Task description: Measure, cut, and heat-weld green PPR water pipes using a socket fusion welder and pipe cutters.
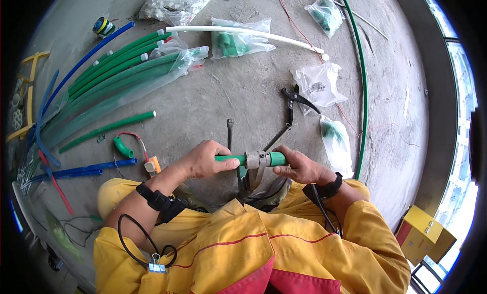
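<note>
My left hand (203, 159) is closed round a short green plastic pipe (231, 157), its end at the left side of a metal heating head (257, 159). On the opposite side, a green pipe fitting (277, 159) meets the head, gripped by the fingers and thumb of my right hand (305, 167). The head belongs to a pipe fusion welder (251, 180) standing between my knees; its lower part is partly hidden. How far pipe and fitting sit on the head cannot be seen. A dark metal rod (230, 131) lies just beyond my left hand.
Black-handled pipe cutters (299, 98) lie ahead to the right, near plastic bags of green fittings (334, 134). Bundled green pipes (116, 75) and blue pipes (101, 167) spread over the floor at left. A long green pipe (363, 91) runs along the right; a yellow box (420, 228) stands at lower right.
</note>
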### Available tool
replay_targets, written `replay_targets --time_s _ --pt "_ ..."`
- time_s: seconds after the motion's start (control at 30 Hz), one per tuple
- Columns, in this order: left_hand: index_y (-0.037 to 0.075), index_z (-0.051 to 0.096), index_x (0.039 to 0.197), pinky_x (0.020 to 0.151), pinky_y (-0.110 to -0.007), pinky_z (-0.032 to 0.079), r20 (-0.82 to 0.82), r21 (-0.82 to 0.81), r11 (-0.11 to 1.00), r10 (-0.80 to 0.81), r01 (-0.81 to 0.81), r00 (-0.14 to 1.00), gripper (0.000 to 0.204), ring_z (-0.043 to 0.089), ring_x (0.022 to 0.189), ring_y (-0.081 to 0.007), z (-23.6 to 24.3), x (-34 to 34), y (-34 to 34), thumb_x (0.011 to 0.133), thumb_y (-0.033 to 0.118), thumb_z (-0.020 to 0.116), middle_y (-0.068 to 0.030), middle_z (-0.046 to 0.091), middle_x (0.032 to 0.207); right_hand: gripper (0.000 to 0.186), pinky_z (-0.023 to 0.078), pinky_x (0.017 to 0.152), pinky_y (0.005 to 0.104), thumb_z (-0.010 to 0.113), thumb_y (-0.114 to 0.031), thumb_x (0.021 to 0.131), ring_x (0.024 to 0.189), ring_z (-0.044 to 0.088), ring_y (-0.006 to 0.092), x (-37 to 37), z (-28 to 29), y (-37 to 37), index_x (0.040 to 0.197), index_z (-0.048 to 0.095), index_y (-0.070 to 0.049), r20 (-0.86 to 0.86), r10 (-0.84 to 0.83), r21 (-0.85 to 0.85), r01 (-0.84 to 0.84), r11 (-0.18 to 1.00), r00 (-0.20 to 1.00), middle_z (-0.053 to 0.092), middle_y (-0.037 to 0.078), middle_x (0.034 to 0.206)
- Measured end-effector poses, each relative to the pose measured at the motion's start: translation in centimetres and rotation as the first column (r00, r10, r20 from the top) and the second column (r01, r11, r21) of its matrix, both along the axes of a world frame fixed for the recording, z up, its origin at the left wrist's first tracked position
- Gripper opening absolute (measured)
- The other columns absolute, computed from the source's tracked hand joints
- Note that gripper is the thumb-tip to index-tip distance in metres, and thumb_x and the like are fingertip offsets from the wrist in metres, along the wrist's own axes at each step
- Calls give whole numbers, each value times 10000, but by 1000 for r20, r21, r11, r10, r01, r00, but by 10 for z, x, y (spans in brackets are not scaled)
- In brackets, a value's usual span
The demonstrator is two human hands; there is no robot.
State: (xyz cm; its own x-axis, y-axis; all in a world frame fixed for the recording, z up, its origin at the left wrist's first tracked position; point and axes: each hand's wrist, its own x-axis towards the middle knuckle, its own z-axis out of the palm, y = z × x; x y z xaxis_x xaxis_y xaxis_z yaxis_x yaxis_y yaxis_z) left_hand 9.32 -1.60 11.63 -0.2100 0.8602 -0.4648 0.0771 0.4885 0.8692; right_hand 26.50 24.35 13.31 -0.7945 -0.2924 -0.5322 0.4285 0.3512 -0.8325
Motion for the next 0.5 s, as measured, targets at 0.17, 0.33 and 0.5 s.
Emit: replay_targets --time_s 0.17,0.33,0.5 --pt "20 663 810 567 -298 406 341 -277 942 281 -189 897 661 473 573 -122 0 -7 -1 910 624 415 -25 532 608 486 469 783 328 665 -318 905 868 570 189 -11 -3 13 1252 532 -4 -221 10 126 19 992 975 595 96 941" --pt "17 666 862 617 -289 422 113 -105 968 240 -228 964 548 515 635 -118 0 -5 5 904 541 516 -30 556 636 503 478 797 316 692 -294 886 899 567 155 -14 -4 15 1275 535 -17 -80 -69 73 75 994 994 613 89 999" --pt "10 690 884 693 -305 452 31 -39 984 175 -174 984 398 567 712 -142 -4 -3 4 852 404 655 -62 613 689 514 481 815 314 690 -293 888 920 568 148 -16 -1 15 1287 520 -19 -21 -68 76 70 995 997 615 87 1016"
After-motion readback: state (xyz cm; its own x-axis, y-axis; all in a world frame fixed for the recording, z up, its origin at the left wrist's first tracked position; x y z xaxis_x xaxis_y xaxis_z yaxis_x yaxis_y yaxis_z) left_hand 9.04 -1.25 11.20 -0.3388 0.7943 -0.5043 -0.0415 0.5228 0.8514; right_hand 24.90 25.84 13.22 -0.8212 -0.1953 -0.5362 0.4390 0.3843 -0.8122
